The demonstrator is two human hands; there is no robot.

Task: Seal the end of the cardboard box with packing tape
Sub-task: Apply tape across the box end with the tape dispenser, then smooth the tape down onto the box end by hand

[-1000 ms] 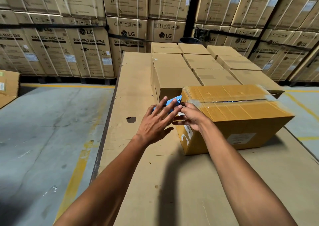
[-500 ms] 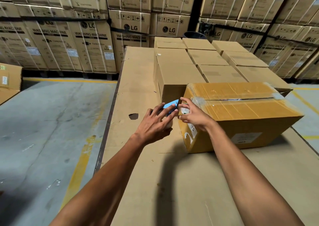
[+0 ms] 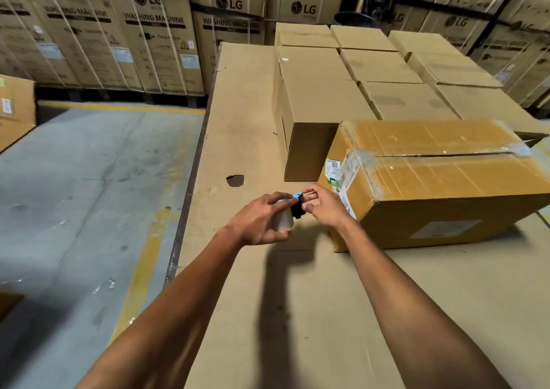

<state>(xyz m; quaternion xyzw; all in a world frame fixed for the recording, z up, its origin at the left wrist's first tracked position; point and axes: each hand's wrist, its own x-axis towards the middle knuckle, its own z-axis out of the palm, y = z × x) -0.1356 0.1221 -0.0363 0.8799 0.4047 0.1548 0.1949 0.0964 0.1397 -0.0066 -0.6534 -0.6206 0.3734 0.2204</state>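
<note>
A brown cardboard box [image 3: 440, 198] lies on a cardboard-covered platform, its top seam covered with clear tape that wraps over the left end by a label. My left hand [image 3: 262, 222] grips a blue tape dispenser [image 3: 293, 207] with a clear tape roll, just left of the box's near-left corner. My right hand [image 3: 323, 207] pinches at the dispenser's front, fingers closed on the tape end, beside the box's left end and not touching the box top.
Several closed plain boxes [image 3: 375, 85] are stacked behind the taped box. The platform's cardboard sheet [image 3: 297, 314] has a small hole [image 3: 235, 180]. Concrete floor with yellow lines lies left. Stacked washing machine cartons [image 3: 154, 34] line the back.
Both hands came down and away from the box's top-left edge with the dispenser, now lower, in front of the left end. The camera moved closer.
</note>
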